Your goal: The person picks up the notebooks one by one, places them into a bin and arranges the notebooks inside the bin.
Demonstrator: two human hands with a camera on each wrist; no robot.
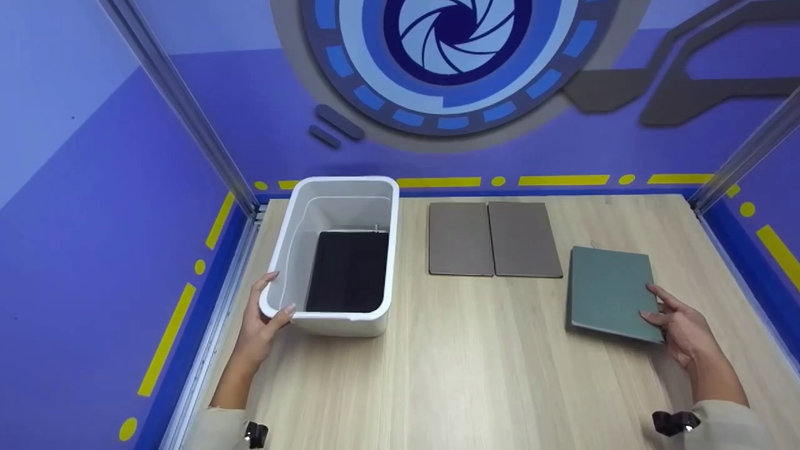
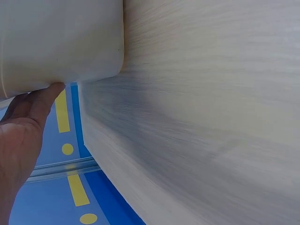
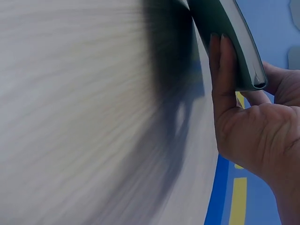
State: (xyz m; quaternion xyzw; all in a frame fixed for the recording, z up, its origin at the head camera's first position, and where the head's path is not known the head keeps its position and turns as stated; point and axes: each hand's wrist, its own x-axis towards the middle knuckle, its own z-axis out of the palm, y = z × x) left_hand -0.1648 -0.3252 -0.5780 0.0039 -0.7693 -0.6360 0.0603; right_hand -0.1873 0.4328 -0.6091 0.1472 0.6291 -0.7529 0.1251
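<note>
At the left of the table stands a white plastic bin (image 1: 397, 250). My left hand (image 1: 259, 325) grips its near left corner, thumb at the near rim and a fingertip over the left rim. In the left wrist view, the fingers (image 2: 44, 101) lie against the bin's outer wall (image 2: 61, 42). Inside the bin is a flat black rectangular thing (image 1: 350, 272). My right hand (image 1: 684, 328) holds a green hardcover notebook (image 1: 612, 290) by its right edge, thumb on the cover and fingers underneath. The right wrist view shows the notebook's page edges (image 3: 243, 42) and its shadow on the table.
Two brown-grey flat notebooks, a left one (image 1: 460, 239) and a right one (image 1: 524, 239), lie side by side at the back middle of the wooden table (image 1: 462, 362). Blue printed walls (image 1: 437, 162) stand behind and at both sides, with metal posts (image 1: 187, 106) at the corners.
</note>
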